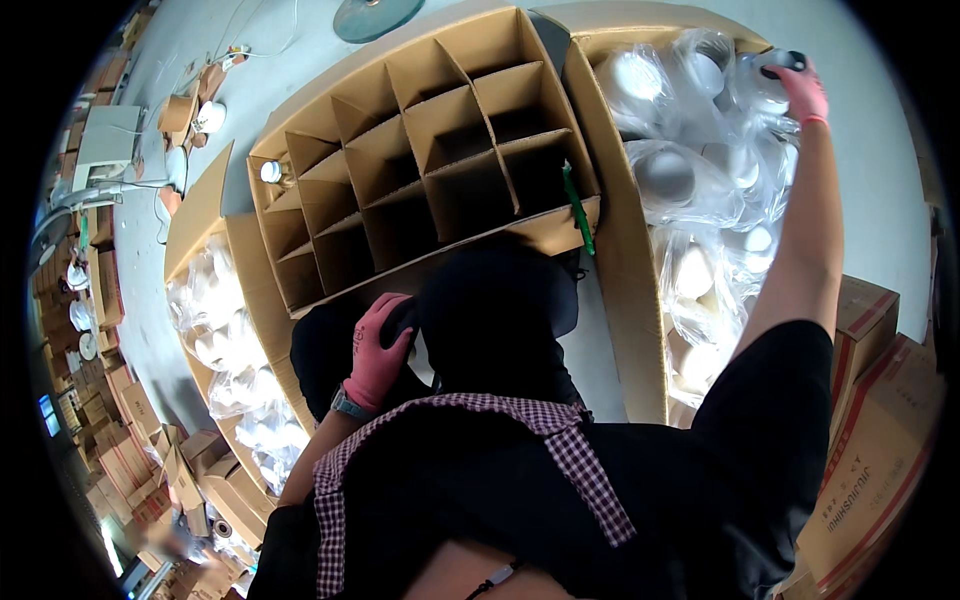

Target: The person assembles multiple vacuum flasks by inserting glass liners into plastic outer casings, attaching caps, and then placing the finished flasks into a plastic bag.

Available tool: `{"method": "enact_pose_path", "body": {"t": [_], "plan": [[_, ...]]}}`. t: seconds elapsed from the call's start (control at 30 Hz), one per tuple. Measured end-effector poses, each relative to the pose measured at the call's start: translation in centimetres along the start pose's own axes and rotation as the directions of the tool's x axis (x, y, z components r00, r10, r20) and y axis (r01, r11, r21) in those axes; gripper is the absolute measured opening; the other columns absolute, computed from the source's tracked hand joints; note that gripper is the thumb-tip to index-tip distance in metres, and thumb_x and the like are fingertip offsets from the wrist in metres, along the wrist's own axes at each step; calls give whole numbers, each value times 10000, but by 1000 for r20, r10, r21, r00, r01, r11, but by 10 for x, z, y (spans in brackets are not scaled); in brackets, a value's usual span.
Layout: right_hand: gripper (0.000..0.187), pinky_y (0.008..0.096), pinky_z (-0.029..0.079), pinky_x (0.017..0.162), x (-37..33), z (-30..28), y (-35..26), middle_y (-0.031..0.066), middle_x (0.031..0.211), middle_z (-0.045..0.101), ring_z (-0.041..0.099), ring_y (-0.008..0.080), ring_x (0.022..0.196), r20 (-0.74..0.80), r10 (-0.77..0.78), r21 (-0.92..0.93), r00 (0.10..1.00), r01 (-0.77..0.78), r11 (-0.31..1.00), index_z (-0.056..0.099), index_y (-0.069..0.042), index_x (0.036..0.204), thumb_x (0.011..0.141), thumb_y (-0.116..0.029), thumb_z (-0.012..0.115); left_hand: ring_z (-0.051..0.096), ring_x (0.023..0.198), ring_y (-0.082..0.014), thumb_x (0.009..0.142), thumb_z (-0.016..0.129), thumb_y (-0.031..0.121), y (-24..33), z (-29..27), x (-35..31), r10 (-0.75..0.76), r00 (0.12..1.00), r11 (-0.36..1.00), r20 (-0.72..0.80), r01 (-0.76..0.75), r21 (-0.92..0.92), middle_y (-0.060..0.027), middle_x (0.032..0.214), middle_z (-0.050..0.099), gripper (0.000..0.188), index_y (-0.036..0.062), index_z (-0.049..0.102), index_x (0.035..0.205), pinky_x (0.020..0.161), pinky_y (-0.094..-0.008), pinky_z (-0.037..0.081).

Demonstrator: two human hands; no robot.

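Note:
My right hand (806, 92), in a pink glove, reaches to the far right corner of a tall open carton (626, 260). Its fingers are closed on a small dark-topped thing (784, 64) beside the bagged pieces; its kind is unclear. Clear plastic bags (680, 185) with rounded white pieces inside fill this carton. My left hand (378, 348), also pink-gloved, rests against my dark-clothed leg, thumb apart from the fingers, with nothing visible in it. Ahead of me stands a carton with cardboard dividers (432, 180). A white-capped clear bottle (274, 173) sits in a cell at its left end.
A slim green pen-like tool (578, 210) lies over the divided carton's near right edge. Another carton of bagged white pieces (232, 350) stands at left. Closed cartons (880, 440) are stacked at right. A round dark green disc (376, 16) lies on the floor beyond.

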State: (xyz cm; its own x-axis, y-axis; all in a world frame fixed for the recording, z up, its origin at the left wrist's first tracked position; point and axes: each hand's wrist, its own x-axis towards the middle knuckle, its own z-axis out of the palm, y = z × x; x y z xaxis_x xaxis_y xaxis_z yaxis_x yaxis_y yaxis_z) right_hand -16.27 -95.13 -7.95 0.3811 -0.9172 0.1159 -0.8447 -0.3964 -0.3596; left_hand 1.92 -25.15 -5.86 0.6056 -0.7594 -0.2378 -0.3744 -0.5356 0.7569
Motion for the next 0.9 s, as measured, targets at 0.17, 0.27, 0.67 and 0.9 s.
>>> {"method": "enact_pose_path", "body": {"t": [0.17,0.27,0.67,0.9], "plan": [[521,325,503,946,-82,-178,-86,96,1150,703,654,194,1076,-200,-655,-89,729,652,753,606,-66,1313,811,-120,733,633,1023,-353,781,641,8,-3,-2,-16,22,997,1000,-79,-21,13,-167,1097,644,323,-28,649,1102,914,-365,491],[436,322,499,956,-189,-283,-160,98,1170,691,636,189,1113,-112,-848,-96,518,844,528,634,-52,1267,848,-116,736,607,1155,-314,794,618,-25,-20,-4,-30,98,973,988,-208,-121,-100,-177,1215,631,428,-29,599,1222,1009,-355,455],[483,319,453,1001,-418,-227,-304,100,1257,636,601,193,1140,-56,-971,532,232,830,167,572,-49,1338,908,-219,711,454,1336,-410,589,889,566,18,-151,-159,694,702,720,-162,-675,157,-234,1470,433,1151,74,370,1491,1072,-468,394],[920,364,331,1128,-505,-96,-113,150,1501,428,414,255,1374,359,-569,887,740,-81,454,306,-19,1528,861,-492,728,546,1230,-266,768,701,319,-50,-92,-234,184,892,853,-413,-354,-384,-159,1376,528,791,-20,436,1433,1059,-376,409]]}}
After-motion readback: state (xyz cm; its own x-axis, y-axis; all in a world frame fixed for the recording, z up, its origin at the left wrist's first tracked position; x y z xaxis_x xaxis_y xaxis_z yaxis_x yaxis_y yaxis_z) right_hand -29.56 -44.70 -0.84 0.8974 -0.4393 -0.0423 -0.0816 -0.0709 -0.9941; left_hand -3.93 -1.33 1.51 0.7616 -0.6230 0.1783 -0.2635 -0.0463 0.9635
